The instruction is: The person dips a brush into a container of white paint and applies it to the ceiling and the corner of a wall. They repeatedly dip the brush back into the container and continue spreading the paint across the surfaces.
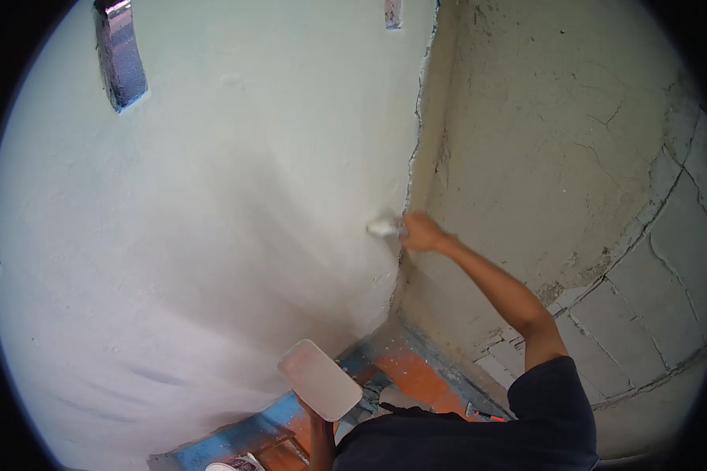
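My right hand (423, 233) is wrapped round the handle of a paintbrush (383, 228). The brush's pale bristles are at the white wall (291, 157), close to the rough edge where it meets the beige wall. Low in the view, my left hand (306, 407) holds a pale rectangular tray (320, 378) from below, mostly hidden behind it. What the tray contains, if anything, I cannot make out.
The beige wall (526, 157) at right is cracked, with block-like pieces (628, 322) beyond. Narrow openings (122, 63) pierce the white wall. Below are an orange and blue floor (416, 377), a red-handled tool (487, 414) and a white bucket (232, 465).
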A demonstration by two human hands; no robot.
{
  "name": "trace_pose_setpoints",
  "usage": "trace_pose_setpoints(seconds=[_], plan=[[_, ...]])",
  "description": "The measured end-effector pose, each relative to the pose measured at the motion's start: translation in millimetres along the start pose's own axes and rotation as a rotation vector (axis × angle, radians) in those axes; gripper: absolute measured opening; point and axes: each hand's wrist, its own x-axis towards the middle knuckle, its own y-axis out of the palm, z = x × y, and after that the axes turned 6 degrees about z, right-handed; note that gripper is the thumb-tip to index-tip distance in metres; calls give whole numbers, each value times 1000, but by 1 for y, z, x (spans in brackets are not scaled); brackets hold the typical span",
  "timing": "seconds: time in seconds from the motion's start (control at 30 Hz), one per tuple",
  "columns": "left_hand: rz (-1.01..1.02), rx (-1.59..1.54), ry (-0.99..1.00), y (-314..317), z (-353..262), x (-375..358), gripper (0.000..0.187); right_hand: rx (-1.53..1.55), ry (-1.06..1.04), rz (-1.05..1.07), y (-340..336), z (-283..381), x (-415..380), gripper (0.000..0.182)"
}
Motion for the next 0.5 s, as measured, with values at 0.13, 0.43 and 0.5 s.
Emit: trace_pose_setpoints(seconds=[0.13, 0.43, 0.5], plan=[[118, -3, -47, -6, 0, 10, 88, -40, -44, -321, -194, 64, 13, 32], [217, -74, -129, 10, 23, 17, 90, -28, -152, -872, -207, 86, 35, 42], [216, -37, -83, 13, 19, 15, 90, -116, -177, -991, -114, 59, 43, 48]])
